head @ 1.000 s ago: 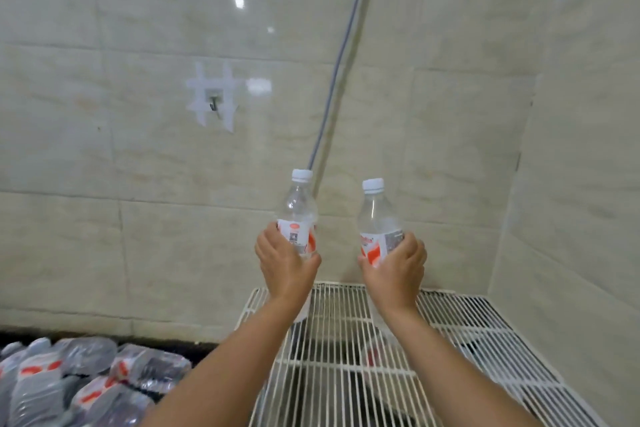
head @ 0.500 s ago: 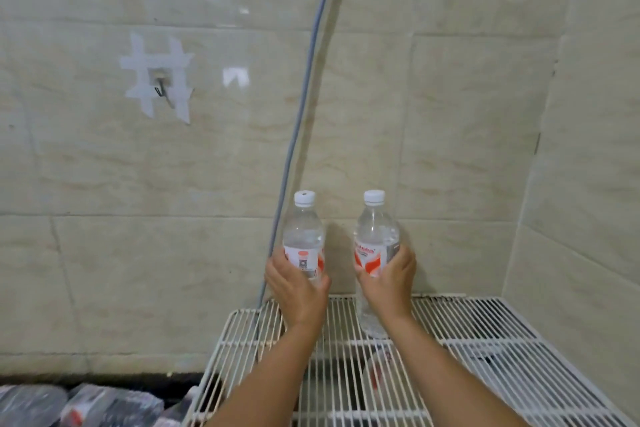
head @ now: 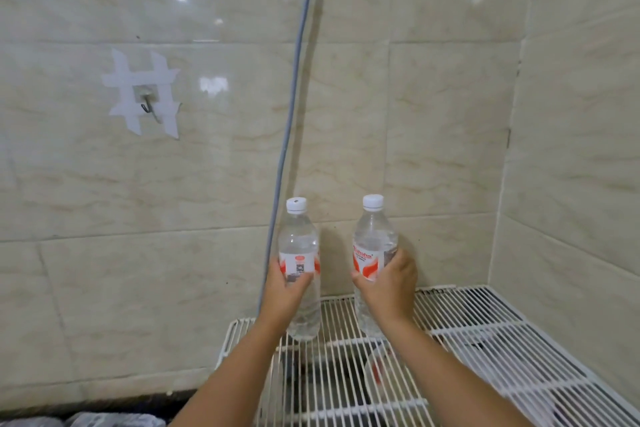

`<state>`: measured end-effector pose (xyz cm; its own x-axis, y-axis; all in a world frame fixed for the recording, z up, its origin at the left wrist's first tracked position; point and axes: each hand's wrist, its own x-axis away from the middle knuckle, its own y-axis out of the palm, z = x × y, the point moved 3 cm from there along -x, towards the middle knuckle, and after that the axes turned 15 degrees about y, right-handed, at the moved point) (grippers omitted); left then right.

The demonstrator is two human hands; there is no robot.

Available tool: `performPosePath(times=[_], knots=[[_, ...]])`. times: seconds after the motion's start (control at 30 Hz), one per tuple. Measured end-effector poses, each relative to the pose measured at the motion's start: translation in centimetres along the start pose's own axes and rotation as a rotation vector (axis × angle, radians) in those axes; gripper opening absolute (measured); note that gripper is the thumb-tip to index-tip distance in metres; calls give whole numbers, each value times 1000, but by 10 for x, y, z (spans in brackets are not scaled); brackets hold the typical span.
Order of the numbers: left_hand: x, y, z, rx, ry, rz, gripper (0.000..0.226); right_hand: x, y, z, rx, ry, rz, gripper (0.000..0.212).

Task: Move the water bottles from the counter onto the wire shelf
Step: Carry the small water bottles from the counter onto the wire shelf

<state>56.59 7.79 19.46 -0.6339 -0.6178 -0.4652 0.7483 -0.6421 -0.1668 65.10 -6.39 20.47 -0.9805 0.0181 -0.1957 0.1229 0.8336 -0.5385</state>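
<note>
Two clear water bottles with white caps and red-and-white labels stand upright at the back left of the white wire shelf. My left hand grips the left bottle around its label. My right hand grips the right bottle the same way. Both bottle bases appear to touch the shelf wires near the tiled wall. The bottles are a hand's width apart.
A grey cable runs down the tiled wall just behind the left bottle. A taped hook is on the wall at the left. The side wall closes the shelf on the right. Wrapped bottle packs show at the bottom left.
Both hands have carried the bottles down and forward to the back of the wire shelf. The view has shifted right, so the bottle packs are nearly out of sight.
</note>
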Motion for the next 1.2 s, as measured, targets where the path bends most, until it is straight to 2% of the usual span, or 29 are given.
performPosePath(times=[0.1,0.2,0.27,0.33,0.37,0.43,0.5,0.53,0.67,0.73,0.83,1.0,1.2], knots=[[-1,-3,4,-223,35,31,61,6,-6,-9,203,-26,12,88],[4,-5,10,-342,-8,70,75,-1,-14,-4,152,-14,-101,97],[5,-5,8,-358,-9,77,76,-11,-22,2,-24,-33,-270,89],[4,-3,0,-300,-3,36,77,-20,-26,5,-214,-30,-541,81],[3,-1,-5,-270,14,17,79,-22,-28,5,-239,-26,-646,79],[-1,1,-13,-213,-1,32,76,-27,-29,2,-200,-46,-725,78],[0,0,-8,-199,3,82,65,-27,-28,-1,-173,-61,-679,77],[1,0,-6,-211,8,117,62,-24,-28,-2,-162,-65,-605,76],[11,5,11,-343,37,252,72,2,-24,-4,-44,-71,-93,73],[16,8,13,-392,6,278,75,14,-20,-4,30,-43,17,75],[18,8,14,-425,-7,244,76,18,-19,-4,86,-46,39,79],[17,2,8,-401,51,153,73,15,-18,4,62,-26,-111,80],[13,10,5,-348,41,217,65,13,-6,-3,40,-17,-71,75]])
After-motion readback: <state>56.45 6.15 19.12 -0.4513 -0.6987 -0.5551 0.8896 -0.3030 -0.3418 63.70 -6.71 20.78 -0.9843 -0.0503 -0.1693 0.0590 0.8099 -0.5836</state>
